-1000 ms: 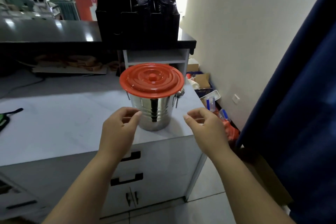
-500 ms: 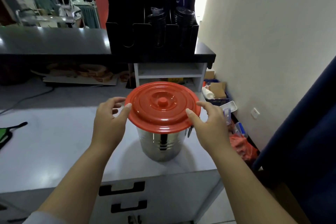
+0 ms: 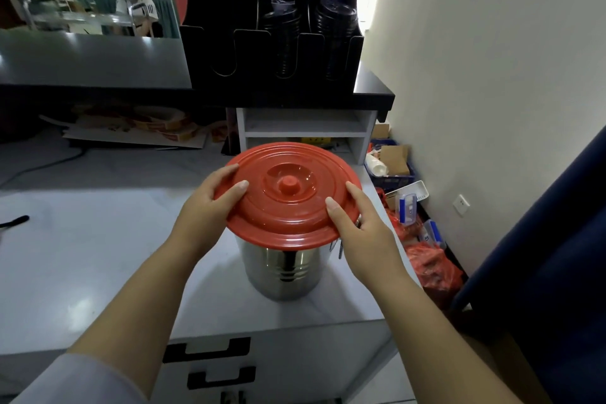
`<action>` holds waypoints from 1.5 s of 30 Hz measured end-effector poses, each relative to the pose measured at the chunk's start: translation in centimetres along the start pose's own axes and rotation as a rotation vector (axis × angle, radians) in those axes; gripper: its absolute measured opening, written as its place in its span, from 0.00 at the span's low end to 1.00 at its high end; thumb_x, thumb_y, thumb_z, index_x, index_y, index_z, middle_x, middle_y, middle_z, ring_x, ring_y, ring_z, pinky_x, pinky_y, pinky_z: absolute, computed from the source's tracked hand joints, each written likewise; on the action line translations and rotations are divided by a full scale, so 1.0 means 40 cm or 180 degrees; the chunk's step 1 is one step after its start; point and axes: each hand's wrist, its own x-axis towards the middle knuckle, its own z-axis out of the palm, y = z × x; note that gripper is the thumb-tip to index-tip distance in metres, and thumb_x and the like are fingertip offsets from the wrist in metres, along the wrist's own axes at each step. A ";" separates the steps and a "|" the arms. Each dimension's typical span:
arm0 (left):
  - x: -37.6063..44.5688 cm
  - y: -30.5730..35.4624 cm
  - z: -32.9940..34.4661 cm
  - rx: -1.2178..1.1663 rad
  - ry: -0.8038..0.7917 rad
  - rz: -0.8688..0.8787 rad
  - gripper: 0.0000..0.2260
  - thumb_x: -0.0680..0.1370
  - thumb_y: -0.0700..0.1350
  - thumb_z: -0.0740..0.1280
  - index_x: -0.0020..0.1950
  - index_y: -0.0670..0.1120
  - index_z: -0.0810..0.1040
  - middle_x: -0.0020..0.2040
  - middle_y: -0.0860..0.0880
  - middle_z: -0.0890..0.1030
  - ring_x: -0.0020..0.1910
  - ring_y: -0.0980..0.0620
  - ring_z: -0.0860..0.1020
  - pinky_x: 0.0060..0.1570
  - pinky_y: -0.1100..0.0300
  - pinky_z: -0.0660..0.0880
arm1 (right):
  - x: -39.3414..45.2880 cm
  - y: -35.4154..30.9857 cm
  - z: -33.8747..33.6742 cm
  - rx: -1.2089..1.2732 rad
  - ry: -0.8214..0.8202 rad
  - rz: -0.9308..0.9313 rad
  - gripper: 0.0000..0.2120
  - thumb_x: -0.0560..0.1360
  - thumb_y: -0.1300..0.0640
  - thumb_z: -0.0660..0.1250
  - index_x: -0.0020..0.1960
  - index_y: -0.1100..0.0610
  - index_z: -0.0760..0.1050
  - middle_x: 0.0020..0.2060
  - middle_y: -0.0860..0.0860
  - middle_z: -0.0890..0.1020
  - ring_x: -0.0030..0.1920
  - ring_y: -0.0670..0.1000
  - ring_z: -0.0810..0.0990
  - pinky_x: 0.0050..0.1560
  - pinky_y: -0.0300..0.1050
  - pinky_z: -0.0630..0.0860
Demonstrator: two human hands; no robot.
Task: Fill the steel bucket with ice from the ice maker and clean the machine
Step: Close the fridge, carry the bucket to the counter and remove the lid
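Observation:
A shiny steel bucket (image 3: pixel 283 267) stands near the right end of the white counter (image 3: pixel 82 256). A round red lid (image 3: pixel 288 197) with a centre knob covers it and looks slightly tilted. My left hand (image 3: pixel 210 210) grips the lid's left rim, thumb on top and fingers curled round the edge. On the opposite rim, my right hand (image 3: pixel 359 223) holds the lid the same way. No ice maker shows in this view.
A black cup-and-lid organiser (image 3: pixel 272 29) sits on a dark raised ledge behind. A small white shelf (image 3: pixel 305 128) stands just behind the bucket. Boxes, containers and a red bag (image 3: pixel 429 262) crowd the floor at right, by a blue curtain (image 3: pixel 557 256). Drawers (image 3: pixel 210 351) lie below.
Both hands rose from in front of the bucket to the lid's rim and closed on it. The view has moved closer to the bucket.

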 end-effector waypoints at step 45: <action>-0.423 -0.049 -0.438 -0.0083 0.2484 0.0024 0.19 0.69 0.59 0.68 0.60 0.65 0.73 0.57 0.64 0.75 0.55 0.64 0.75 0.52 0.64 0.72 | -0.111 -0.248 0.450 0.1081 -0.1536 -0.1097 0.20 0.78 0.51 0.63 0.69 0.44 0.68 0.58 0.39 0.75 0.59 0.42 0.75 0.59 0.41 0.74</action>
